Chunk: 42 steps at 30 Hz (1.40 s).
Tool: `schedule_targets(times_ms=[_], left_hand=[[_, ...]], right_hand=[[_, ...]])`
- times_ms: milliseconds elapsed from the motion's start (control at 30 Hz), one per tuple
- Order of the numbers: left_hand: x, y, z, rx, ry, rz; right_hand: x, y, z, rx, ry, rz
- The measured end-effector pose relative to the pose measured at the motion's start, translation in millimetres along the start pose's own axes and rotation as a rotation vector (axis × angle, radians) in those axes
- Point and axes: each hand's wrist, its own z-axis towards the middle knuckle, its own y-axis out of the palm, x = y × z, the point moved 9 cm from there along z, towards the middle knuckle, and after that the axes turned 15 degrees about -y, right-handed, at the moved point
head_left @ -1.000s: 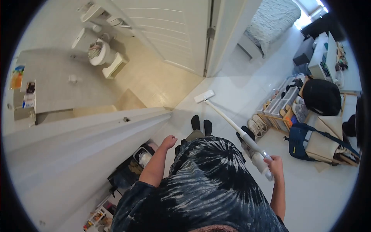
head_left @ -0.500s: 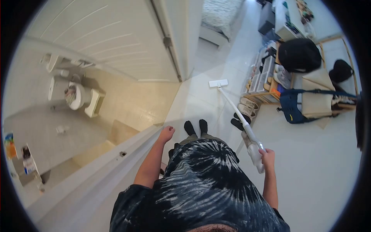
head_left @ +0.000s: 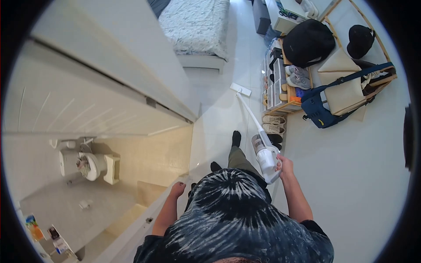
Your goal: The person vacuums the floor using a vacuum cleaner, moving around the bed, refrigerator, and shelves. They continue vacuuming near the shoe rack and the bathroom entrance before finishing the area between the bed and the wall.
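My right hand [head_left: 286, 166] is wrapped round the handle of a white cordless stick vacuum cleaner [head_left: 265, 160]. Its long white tube slants forward and left to a flat floor head [head_left: 241, 90] resting on the pale tiles. The body of the vacuum, with a grey see-through bin, is beside my right hip, close to a row of shoes [head_left: 274, 124]. At my left side hangs my left hand [head_left: 177, 189], its fingers curled in with nothing seen in them, near the white bathroom door frame [head_left: 149, 219].
A wooden shoe rack [head_left: 287, 105] stands on the right with shoes, a black backpack [head_left: 309, 42] and a blue bag [head_left: 320, 114]. Ahead is a bed [head_left: 195, 26]. To the left, a white door [head_left: 87, 92] opens onto a bathroom with a toilet [head_left: 94, 167].
I have stepped forward, one foot now ahead of the other. The bed and rack appear nearer. The vacuum has come along in my right hand, its body turned so the bin shows.
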Motion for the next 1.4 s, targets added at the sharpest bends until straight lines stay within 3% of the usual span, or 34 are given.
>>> schedule_targets(times_ms=[67,100,267,300,333,367,433,467,533,567,667,733,800,1000,1067,1200,1400], left_hand=[[15.7,-16.6,8.0,0.003,-0.028,-0.001],[23.3,-16.3,-24.4,0.018,-0.078,0.013],[110.3,-49.3,24.9,0.023,-0.071,-0.045],[138.9,-51.2,28.6,-0.005,-0.059,-0.117],[160.0,-49.2,-17.3,-0.018,-0.105,-0.200],[191.8,-53.3,8.9,-0.041,-0.065,-0.162],[278.8,-76.8,10.5,0.034,0.108,-0.057],[310.2,-79.6,18.7,0.022,0.135,-0.102],[363.9,-80.6,30.9,-0.014,0.181,-0.167],[383.2,-79.2,-5.4,-0.028,0.137,-0.198],[457.3,-99.3,-6.0,-0.017,0.229,-0.107],[466.9,-98.8,17.6,-0.012,0.259,-0.074],[461.5,-92.8,16.8,-0.091,0.152,0.024],[438.8,-107.5,119.0,-0.149,0.126,0.398],[450.5,-124.7,121.5,-0.130,0.133,0.345],[519.8,-154.3,168.6,-0.090,0.183,0.403],[665.9,-202.4,170.3,-0.099,0.301,0.300]], right_hand=[[-14.3,18.7,16.4,-0.006,0.015,0.055],[-31.5,10.0,22.3,-0.037,0.055,0.087],[-72.0,41.0,81.4,-0.035,0.004,0.046],[-88.4,45.6,94.5,-0.083,-0.083,-0.050],[-118.3,36.1,100.6,-0.176,-0.134,-0.169],[-122.6,45.5,118.6,-0.158,-0.148,-0.156],[-139.2,56.3,144.4,-0.258,-0.298,-0.482],[-144.5,57.3,150.8,-0.253,-0.278,-0.478],[-188.1,67.2,161.9,-0.288,-0.498,-0.718],[-214.9,55.1,166.5,-0.304,-0.608,-0.932],[-247.9,76.1,159.2,-0.284,-0.669,-1.129],[-262.1,85.9,162.2,-0.292,-0.660,-1.182],[-294.0,95.9,159.7,-0.360,-0.735,-1.395],[-305.0,147.2,173.4,-0.420,-0.780,-1.555],[-333.5,161.9,178.4,-0.475,-0.794,-1.589],[-354.9,196.5,196.2,-0.475,-0.845,-1.575],[-385.7,193.6,184.2,-0.396,-0.653,-1.541]])
